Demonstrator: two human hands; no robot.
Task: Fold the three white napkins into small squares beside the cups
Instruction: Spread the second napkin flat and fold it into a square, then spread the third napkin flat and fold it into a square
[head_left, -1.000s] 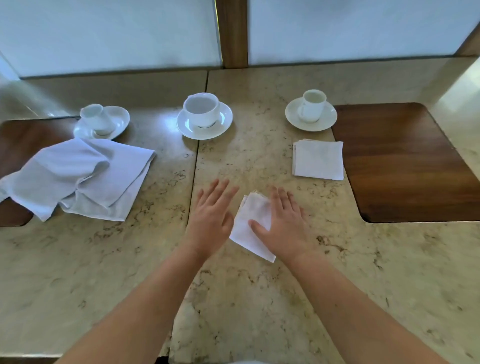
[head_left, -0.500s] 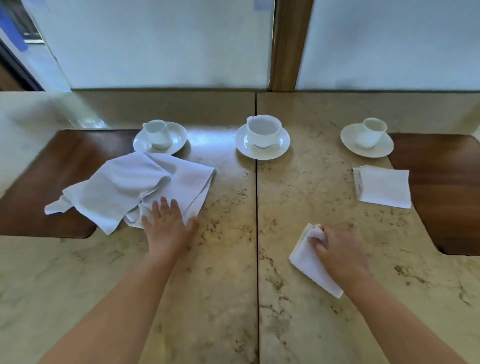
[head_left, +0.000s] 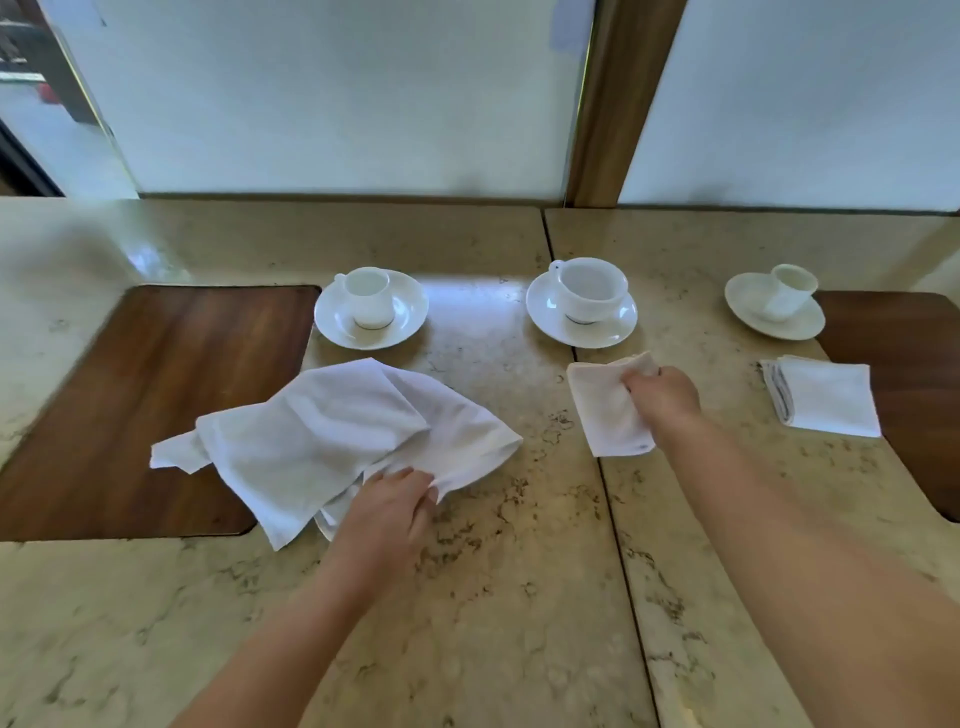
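Three white cups on saucers stand in a row: the left cup (head_left: 368, 297), the middle cup (head_left: 591, 289) and the right cup (head_left: 789, 291). A loose, rumpled white napkin (head_left: 332, 441) lies below the left cup, partly over a wooden inlay. My left hand (head_left: 387, 512) pinches its near edge. A small folded napkin (head_left: 605, 410) sits just below the middle cup, and my right hand (head_left: 662, 395) grips its right side. A second folded square napkin (head_left: 826, 397) lies flat below the right cup.
The marble counter (head_left: 467, 597) has a seam running down its middle. A dark wooden inlay (head_left: 156, 395) is set in at the left and another wooden inlay (head_left: 914, 374) at the right. Frosted panels with a wooden post (head_left: 608, 104) rise behind the cups.
My right hand has carried the small folded napkin up from the counter's near part to just below the middle cup. My left hand went from lying flat on the loose napkin to pinching its edge.
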